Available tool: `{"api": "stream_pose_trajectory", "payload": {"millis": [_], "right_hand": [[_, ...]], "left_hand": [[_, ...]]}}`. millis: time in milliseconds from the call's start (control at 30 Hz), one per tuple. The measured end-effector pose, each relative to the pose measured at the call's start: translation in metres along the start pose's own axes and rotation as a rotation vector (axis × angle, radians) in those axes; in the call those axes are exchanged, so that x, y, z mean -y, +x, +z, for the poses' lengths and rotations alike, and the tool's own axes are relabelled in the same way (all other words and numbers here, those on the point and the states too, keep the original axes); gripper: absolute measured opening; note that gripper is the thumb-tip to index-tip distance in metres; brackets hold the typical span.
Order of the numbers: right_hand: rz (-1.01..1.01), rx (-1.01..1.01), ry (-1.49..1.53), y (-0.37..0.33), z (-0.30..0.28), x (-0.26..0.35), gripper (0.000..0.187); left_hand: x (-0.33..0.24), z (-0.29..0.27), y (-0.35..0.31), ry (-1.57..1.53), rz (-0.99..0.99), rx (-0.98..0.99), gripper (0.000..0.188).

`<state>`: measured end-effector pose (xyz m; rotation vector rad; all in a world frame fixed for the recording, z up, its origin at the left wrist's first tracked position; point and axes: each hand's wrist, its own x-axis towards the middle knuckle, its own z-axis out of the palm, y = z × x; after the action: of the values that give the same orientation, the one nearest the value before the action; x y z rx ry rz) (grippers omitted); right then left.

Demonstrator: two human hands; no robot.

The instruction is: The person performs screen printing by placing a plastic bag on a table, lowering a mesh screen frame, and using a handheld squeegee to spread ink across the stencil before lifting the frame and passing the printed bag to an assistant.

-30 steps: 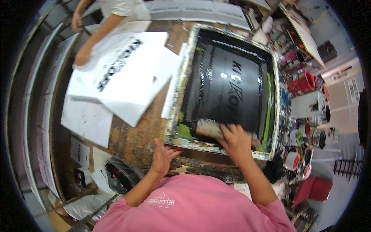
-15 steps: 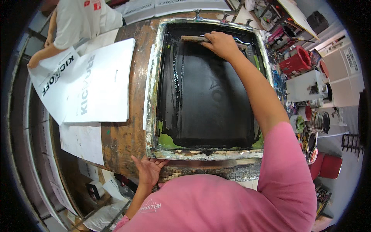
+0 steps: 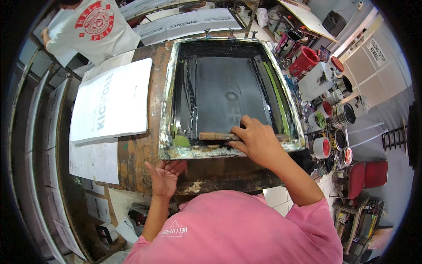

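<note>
My right hand (image 3: 258,140) is closed around the wooden handle of a squeegee (image 3: 215,136), which lies across the near end of a printing screen (image 3: 165,110). Black ink coats most of the screen's mesh, and faint dark lettering shows through it, with green strips along the sides. At the near left corner, my left hand (image 3: 165,178) is palm up with fingers stretched out, their tips reaching under the screen's frame. Whether those fingers bear any weight I cannot tell. The squeegee's blade is hidden.
A stack of printed white sheets (image 3: 112,101) lies left of the screen on the stained wooden table (image 3: 132,163). A co-worker in a white shirt (image 3: 99,26) stands at the far left by a metal rack (image 3: 33,127). Ink tubs and a red bucket (image 3: 303,61) crowd the right side.
My right hand has drawn the squeegee from the far end of the screen to the near end. The co-worker has lifted a sheet off the stack and turned toward the rack.
</note>
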<state>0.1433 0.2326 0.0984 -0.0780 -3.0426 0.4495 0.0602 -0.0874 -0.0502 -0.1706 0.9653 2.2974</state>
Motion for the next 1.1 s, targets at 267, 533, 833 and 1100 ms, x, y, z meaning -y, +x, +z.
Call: {"api": "stream_pose_trajectory", "payload": {"millis": [267,533,833,1100], "right_hand": [[-0.138,-0.706,-0.398,0.052,-0.078,0.01,0.034],[0.035,-0.622,-0.179,0.112,-0.172,0.043,0.039],[0.003,-0.686,-0.179,0.13,-0.181,0.048,0.04],[-0.023,-0.628,-0.111,0.139,-0.188,0.037,0.037]], "left_hand": [[-0.079,0.091,0.029,0.002,0.358,0.699,0.114],[0.009,0.04,0.07,2.352,0.526,-0.114,0.112],[-0.013,0.104,0.088,2.032,0.661,0.021,0.089],[-0.051,0.137,0.108,1.253,0.606,-0.434,0.046]]}}
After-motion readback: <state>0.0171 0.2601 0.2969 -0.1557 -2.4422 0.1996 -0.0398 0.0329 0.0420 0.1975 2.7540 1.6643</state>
